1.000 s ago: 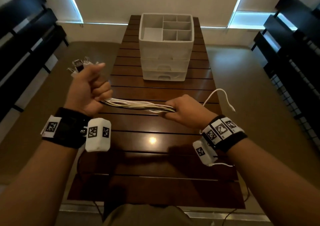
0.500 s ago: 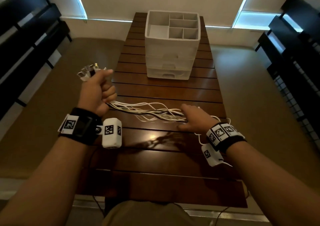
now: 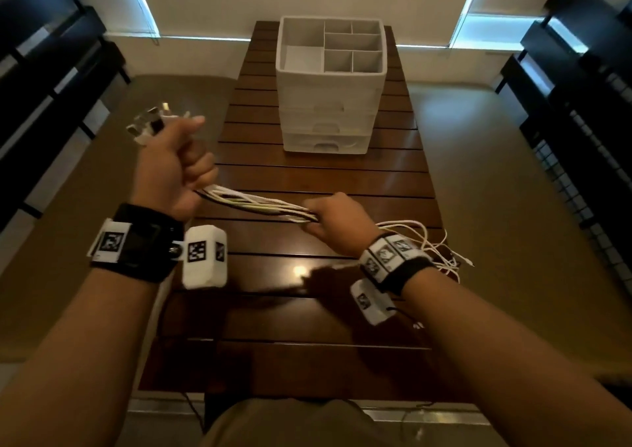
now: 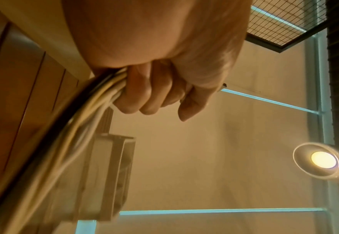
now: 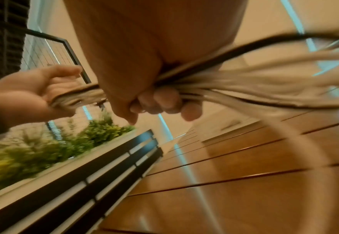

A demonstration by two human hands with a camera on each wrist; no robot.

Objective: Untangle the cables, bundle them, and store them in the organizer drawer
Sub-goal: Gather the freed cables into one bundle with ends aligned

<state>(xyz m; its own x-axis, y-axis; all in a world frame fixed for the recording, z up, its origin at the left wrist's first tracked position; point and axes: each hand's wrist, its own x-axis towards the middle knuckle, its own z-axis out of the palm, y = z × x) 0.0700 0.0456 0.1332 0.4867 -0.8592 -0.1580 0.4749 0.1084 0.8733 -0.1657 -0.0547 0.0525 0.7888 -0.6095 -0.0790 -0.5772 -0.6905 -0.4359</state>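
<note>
A bunch of white cables with one dark one stretches between my two hands above the table. My left hand grips one end in a fist, and several plugs stick out past its thumb side. In the left wrist view the cables run out from under the curled fingers. My right hand grips the bunch farther along; the right wrist view shows its fingers curled round the cables. Loose cable ends trail behind the right wrist. The white organizer stands far on the table, drawers closed.
The dark slatted wooden table runs away from me, narrow, with floor on both sides. Black slatted furniture stands to the right and more to the left. Green plants show in the right wrist view.
My right hand lay on the cables on the table half a second ago; now it grips the bunch and holds it taut off the surface. The left hand kept its grip.
</note>
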